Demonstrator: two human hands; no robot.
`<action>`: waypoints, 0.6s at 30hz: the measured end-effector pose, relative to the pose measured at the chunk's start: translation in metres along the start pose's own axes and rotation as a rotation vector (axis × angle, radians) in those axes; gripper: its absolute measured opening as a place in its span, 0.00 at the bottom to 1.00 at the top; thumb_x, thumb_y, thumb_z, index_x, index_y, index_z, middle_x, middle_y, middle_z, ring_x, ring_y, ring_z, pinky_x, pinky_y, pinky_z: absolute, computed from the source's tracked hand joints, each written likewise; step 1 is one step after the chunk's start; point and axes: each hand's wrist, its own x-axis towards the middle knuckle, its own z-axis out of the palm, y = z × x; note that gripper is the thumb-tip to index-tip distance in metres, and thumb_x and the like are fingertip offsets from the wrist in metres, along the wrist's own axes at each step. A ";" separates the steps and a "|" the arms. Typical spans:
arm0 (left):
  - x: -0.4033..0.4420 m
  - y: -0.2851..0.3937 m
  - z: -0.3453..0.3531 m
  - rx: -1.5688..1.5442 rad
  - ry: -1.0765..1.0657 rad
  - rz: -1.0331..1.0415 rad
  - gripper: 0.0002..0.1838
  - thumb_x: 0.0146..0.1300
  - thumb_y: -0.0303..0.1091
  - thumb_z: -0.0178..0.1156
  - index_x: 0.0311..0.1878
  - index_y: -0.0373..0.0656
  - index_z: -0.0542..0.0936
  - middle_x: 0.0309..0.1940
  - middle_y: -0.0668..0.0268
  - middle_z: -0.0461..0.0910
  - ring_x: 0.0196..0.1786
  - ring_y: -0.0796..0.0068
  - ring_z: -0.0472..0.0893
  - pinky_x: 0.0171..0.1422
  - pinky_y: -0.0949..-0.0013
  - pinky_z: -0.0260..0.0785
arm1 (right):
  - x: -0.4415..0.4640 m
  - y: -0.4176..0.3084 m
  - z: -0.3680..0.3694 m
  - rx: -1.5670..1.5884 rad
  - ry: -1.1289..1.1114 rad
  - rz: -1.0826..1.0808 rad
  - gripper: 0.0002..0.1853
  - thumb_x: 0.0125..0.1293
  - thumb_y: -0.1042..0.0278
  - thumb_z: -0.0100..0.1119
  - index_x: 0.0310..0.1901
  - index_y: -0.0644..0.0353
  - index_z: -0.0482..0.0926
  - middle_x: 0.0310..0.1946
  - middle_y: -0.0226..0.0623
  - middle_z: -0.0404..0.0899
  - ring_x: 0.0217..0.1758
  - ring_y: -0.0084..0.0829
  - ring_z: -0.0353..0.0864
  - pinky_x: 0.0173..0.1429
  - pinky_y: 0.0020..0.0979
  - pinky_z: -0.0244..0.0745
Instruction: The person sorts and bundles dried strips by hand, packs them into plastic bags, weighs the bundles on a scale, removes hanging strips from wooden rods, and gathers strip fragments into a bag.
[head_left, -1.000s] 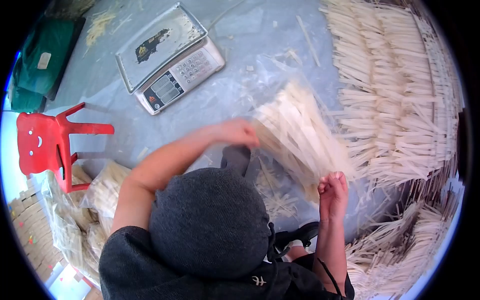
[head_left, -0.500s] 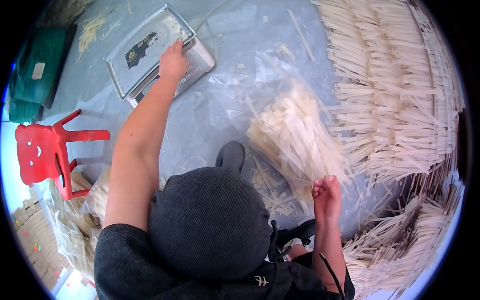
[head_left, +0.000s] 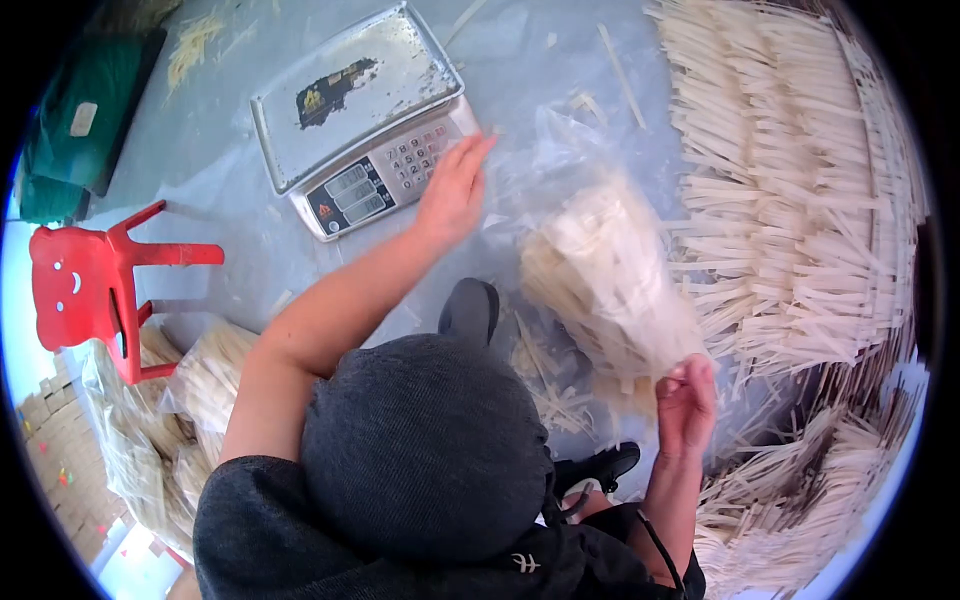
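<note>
My left hand (head_left: 455, 198) is over the right end of the scale's keypad (head_left: 418, 158), fingers stretched out and holding nothing. I cannot tell whether it touches the scale. The digital scale (head_left: 400, 85) has a worn metal pan with nothing on it. At the lower right, my right hand (head_left: 686, 405) is closed, pinching the near end of a clear plastic bag (head_left: 625, 265). Flat, pale dried strips (head_left: 560, 275) fill the bag, which lies slanted on the floor with its loose film toward the top.
Layered rows of pale strips (head_left: 780, 190) line the right side, with a further pile (head_left: 790, 510) below. A red stool (head_left: 85, 290) stands at left, near filled bags (head_left: 205, 385). A green bundle (head_left: 85, 130) lies at upper left. Loose strips (head_left: 545, 385) litter the floor near my feet.
My left hand has left the pan's edge and moved right and down, uncovering the scale's display and keys. My right hand has shifted slightly right with the bag's end.
</note>
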 end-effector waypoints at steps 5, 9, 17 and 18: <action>-0.070 -0.010 0.006 -0.711 -0.054 -0.913 0.16 0.62 0.24 0.52 0.53 0.42 0.75 0.46 0.66 0.77 0.50 0.73 0.75 0.55 0.70 0.67 | -0.020 -0.053 0.020 0.171 -0.059 -0.236 0.04 0.71 0.74 0.49 0.45 0.60 0.72 0.37 0.36 0.76 0.31 0.24 0.72 0.33 0.24 0.68; -0.116 -0.005 0.027 -1.066 -0.837 -0.810 0.17 0.64 0.33 0.57 0.56 0.41 0.76 0.48 0.63 0.78 0.54 0.73 0.75 0.59 0.71 0.67 | -0.044 -0.083 0.067 0.190 -0.081 -0.357 0.03 0.72 0.76 0.45 0.44 0.60 0.69 0.37 0.37 0.72 0.29 0.25 0.69 0.32 0.23 0.66; -0.007 0.135 -0.054 -1.391 -1.445 -0.421 0.31 0.66 0.45 0.62 0.67 0.40 0.68 0.63 0.61 0.72 0.66 0.70 0.70 0.69 0.67 0.63 | -0.048 -0.086 0.151 0.002 -0.717 -0.422 0.11 0.74 0.73 0.40 0.55 0.64 0.64 0.35 0.33 0.64 0.28 0.20 0.64 0.34 0.20 0.67; 0.002 0.135 -0.063 -1.367 -1.509 -0.443 0.33 0.65 0.44 0.63 0.69 0.40 0.67 0.64 0.61 0.72 0.66 0.69 0.70 0.69 0.66 0.63 | -0.043 -0.081 0.167 -0.011 -0.709 -0.453 0.14 0.74 0.74 0.40 0.58 0.65 0.63 0.35 0.34 0.64 0.27 0.20 0.64 0.34 0.21 0.67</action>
